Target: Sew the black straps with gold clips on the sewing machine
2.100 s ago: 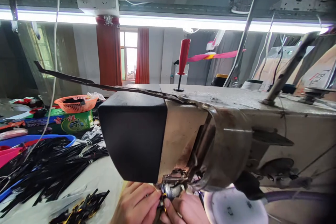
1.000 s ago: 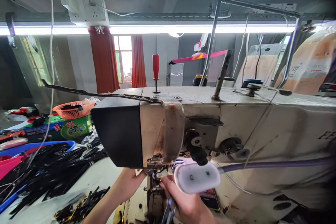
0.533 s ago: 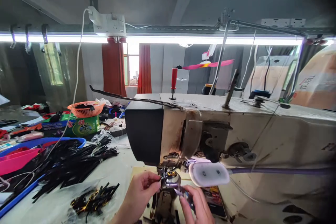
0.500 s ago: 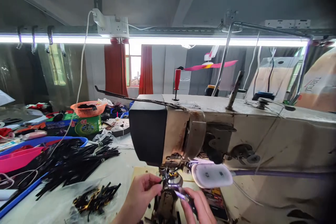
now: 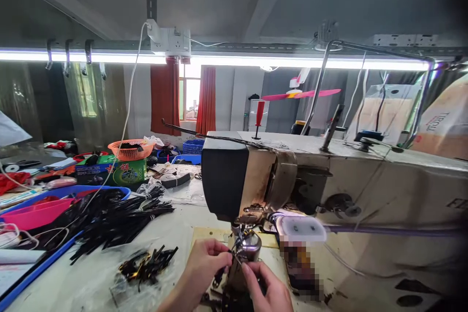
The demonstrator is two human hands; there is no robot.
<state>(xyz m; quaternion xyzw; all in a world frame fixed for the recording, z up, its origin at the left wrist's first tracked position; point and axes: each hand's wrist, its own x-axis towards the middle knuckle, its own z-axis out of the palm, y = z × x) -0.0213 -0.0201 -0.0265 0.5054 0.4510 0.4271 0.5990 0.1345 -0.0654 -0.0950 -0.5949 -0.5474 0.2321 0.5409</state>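
Both hands are close together under the head of a sewing machine point(image 5: 270, 180). My left hand point(image 5: 206, 265) pinches a thin dark strip point(image 5: 231, 252) between thumb and forefinger, just left of the shiny round metal part point(image 5: 250, 246) below the needle area. My right hand point(image 5: 268, 285) is closed, its thumb and forefinger almost meeting the left fingertips. A dark tool, which looks like thread snips point(image 5: 262, 283), sits mostly hidden in that palm. The needle itself is too small to make out.
To the left, a pile of short black and gold pieces point(image 5: 148, 268) lies on plastic, near a bundle of long black strips point(image 5: 120, 219). Behind them are a blue tray point(image 5: 126, 192) and an orange basket point(image 5: 146, 150). A lamp point(image 5: 302, 228) hangs right of my hands.
My right hand has moved left and closer to the left fingertips; the shiny blade it showed is now mostly out of sight. The whole view has shifted slightly.
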